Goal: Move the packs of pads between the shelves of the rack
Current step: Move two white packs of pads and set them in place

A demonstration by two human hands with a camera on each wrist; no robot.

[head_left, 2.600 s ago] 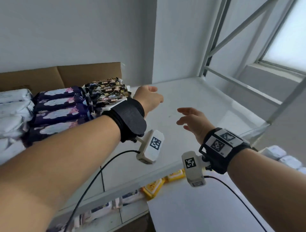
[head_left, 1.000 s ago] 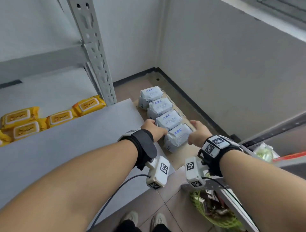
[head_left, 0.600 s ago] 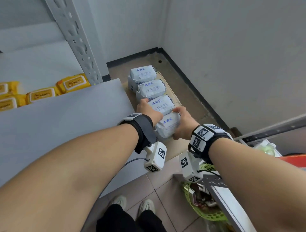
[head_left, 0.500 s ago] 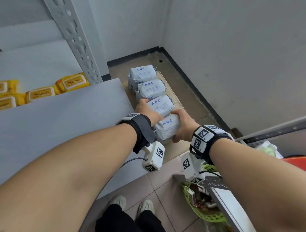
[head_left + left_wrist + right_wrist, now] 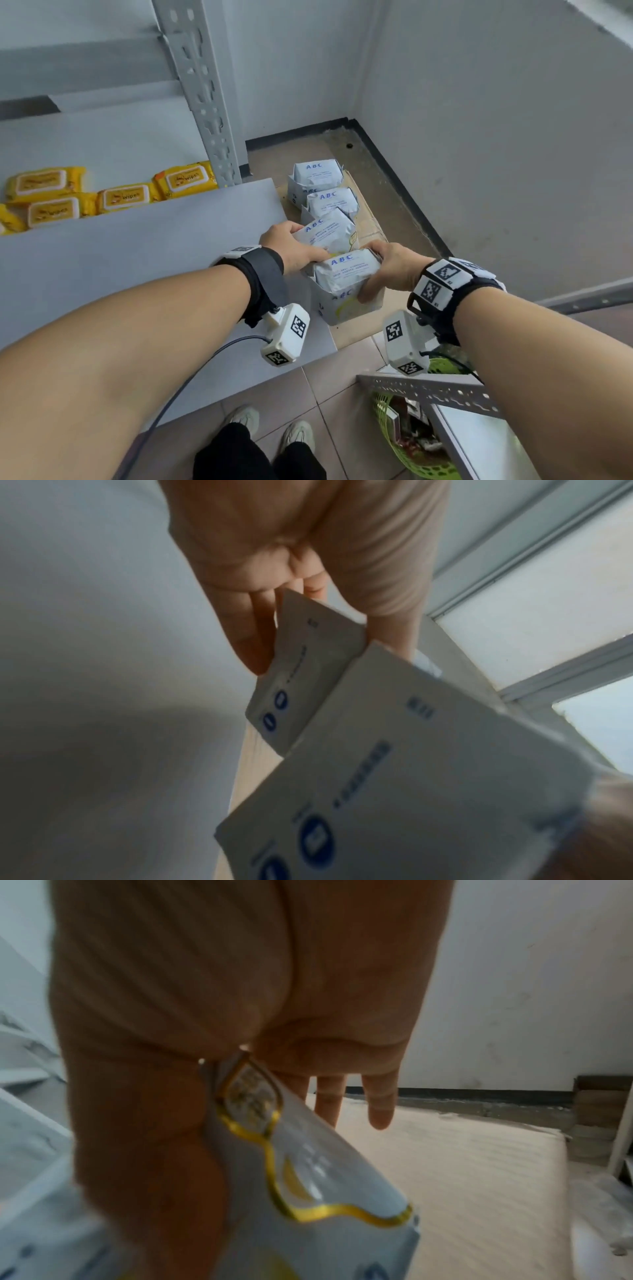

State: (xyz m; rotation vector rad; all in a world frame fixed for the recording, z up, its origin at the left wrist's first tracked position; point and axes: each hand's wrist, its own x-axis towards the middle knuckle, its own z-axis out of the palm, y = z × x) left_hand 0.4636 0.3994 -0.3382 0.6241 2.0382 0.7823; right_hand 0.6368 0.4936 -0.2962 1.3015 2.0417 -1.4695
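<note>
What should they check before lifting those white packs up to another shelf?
1. Left hand grips a pack: ok, it holds the third ABC pack.
2. Right hand grips a pack: ok, it holds the nearest ABC pack.
3. Packs off the cardboard sheet: cannot tell.
4. Two far packs untouched: ok.
5. Grey shelf board beside the left wrist: close, mind it.
6. Target shelf free: cannot tell, out of view.

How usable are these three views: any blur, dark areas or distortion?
Head view: sharp, evenly lit, ABC print on the near pack readable; wide-angle bend in the rack post. Left wrist view: soft, pack print smeared, left hand blurred. Right wrist view: motion-blurred, right hand dark and close, pack edge smeared.
</note>
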